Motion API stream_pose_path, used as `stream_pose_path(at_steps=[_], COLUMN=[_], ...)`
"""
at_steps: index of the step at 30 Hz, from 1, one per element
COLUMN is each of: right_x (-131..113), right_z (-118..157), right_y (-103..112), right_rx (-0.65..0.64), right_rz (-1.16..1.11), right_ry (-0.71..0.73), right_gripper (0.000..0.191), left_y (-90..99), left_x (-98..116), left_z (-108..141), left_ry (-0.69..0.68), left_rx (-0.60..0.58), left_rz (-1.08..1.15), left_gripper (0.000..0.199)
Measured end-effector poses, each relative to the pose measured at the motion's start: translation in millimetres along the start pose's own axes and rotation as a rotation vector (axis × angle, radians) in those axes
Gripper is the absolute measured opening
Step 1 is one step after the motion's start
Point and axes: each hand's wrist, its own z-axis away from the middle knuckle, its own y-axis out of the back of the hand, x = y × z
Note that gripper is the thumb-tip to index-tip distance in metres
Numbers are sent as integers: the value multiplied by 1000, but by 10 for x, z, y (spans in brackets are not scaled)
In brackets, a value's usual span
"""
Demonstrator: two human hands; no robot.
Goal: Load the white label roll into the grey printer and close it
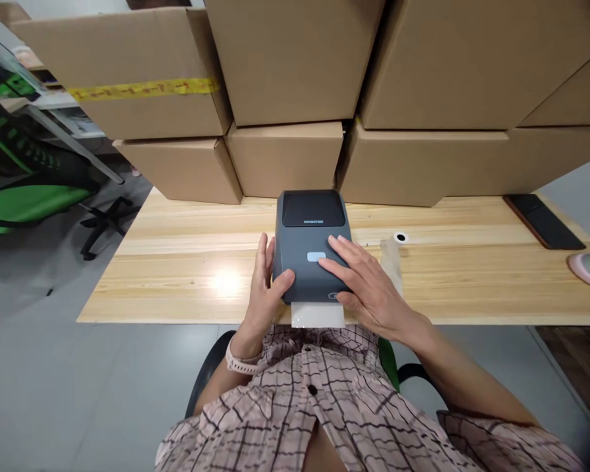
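Head view: dark grey boxy plastic printer (311, 278) sits near the front edge of the pale wood surface (472, 282), boxes (285, 154) behind. Left hand (264, 298) half open, thumb on top corner, fingers along the side. Right hand (373, 288) spread loosely on top, index at the pale button (315, 257). Lid looks closed, white strip (317, 314) out front, not detached as far as I see. Can't tell if button's pressed; printer's inside and strip's far end hidden.
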Motion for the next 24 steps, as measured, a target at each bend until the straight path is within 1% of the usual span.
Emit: stream_pose_path(at_steps=[2,7,10,12,14,15,16,18,19,20,21,22,23,24], right_x=[-6,-44,-50,-43,-38,-38,-41,-56,-65,-76,-87,-99,-111,-125], right_z=[33,83,89,95,100,101,101,93,87,79,70,61,50,37], right_y=[-60,-200,-259,-287,-306,-312,-318,-327,-331,-332,-330,-322,-308,-287], right_rx=[13,64,115,139,158,168,179,200,207,213,219,225,228,229], right_rz=[-6,-35,-44,-58,-83,-97,-110,-127,-127,-122,-110,-91,-69,-44], right_ry=[-14,-61,-86,-91,-92,-95,-104,-127,-136,-139,-137,-132,-128,-128], right_gripper=[58,58,55,53,52,52,52,54,55,55,56,56,56,56], left_y=[-7,-76,-120,-123,-96,-74,-47,9,33,52,63,65,59,48], left_x=[-58,-199,-229,-228,-229,-235,-246,-271,-278,-277,-266,-247,-222,-196], left_z=[22,40,4,-4,52,113,196,401,502,590,654,690,698,684], left_ry=[-25,-109,-151,-148,-149,-165,-191,-228,-211,-136,-42,72,188,289], left_rx=[15,59,93,79,92,146,235,425,462,392,273,129,-16,-132], left_rz=[6,-55,-22,14,13,-20,-74,-212,-259,-278,-268,-233,-177,-110], left_gripper=[102,98,97,94,89,83,73,39,31,40,47,52,54,54])
